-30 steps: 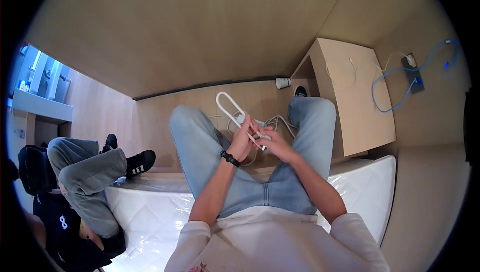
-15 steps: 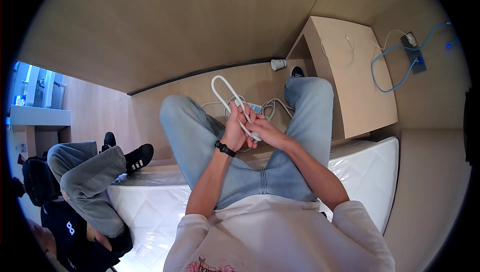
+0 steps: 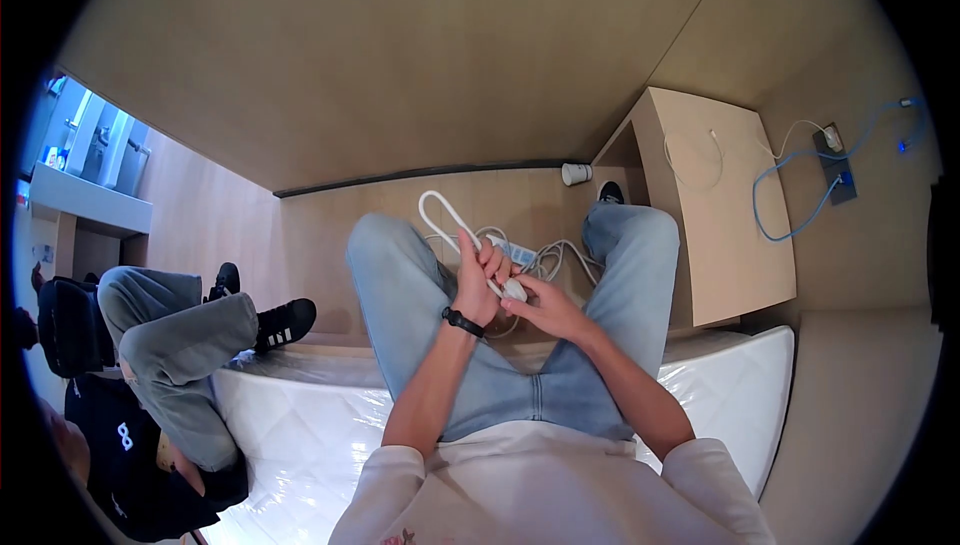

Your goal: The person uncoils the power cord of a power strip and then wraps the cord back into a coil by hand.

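Note:
A thick white cable [image 3: 432, 207] is folded into a long narrow loop that sticks up and left out of my left hand [image 3: 478, 280]. The fingers of that hand are wrapped round its doubled strands. At the lower end of the loop is a white plug-like piece [image 3: 514, 290], its exact kind too small to make out. My right hand [image 3: 550, 309] pinches this piece between thumb and fingers, close beside the left fingers. Both hands are between my knees, above the floor.
A white power strip [image 3: 517, 253] and a coiled grey-white cord [image 3: 550, 260] lie on the floor beyond my hands. A white cup [image 3: 576, 175] lies by the wooden cabinet [image 3: 735, 235]. Wall sockets [image 3: 838, 170] hold cables. Another person [image 3: 165, 345] sits at left on the plastic-wrapped mattress [image 3: 300, 425].
The view has tilted up, so everything sits lower in it. My right hand has drawn slightly away from the left palm, and the plug-like piece shows more clearly.

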Available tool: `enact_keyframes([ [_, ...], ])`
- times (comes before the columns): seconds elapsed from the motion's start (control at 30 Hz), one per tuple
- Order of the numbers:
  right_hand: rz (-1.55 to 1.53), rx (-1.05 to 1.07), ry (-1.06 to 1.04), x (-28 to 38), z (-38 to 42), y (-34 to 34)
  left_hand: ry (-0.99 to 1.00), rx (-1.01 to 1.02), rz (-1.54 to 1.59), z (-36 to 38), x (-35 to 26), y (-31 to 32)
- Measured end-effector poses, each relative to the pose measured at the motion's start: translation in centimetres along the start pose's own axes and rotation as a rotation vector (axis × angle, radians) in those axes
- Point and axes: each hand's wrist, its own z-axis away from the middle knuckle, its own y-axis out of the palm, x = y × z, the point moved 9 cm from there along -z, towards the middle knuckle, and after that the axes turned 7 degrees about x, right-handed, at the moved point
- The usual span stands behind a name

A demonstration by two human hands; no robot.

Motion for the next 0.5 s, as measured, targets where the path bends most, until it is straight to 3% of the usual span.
enact_keyframes([
  [0.27, 0.228, -0.215, -0.129, 0.9, 0.5, -1.6, 0.135, -0.079, 0.033, -0.3, -1.3, -0.6],
  [0.33, 0.328, -0.131, -0.007, -0.1, 0.0, -1.2, 0.216, -0.121, -0.204, 0.1, -2.3, -0.4],
  [0.5, 0.271, -0.014, 0.012, 0.7, 0.6, -0.2, 0.322, -0.138, -0.326, 0.3, -2.8, -0.8],
])
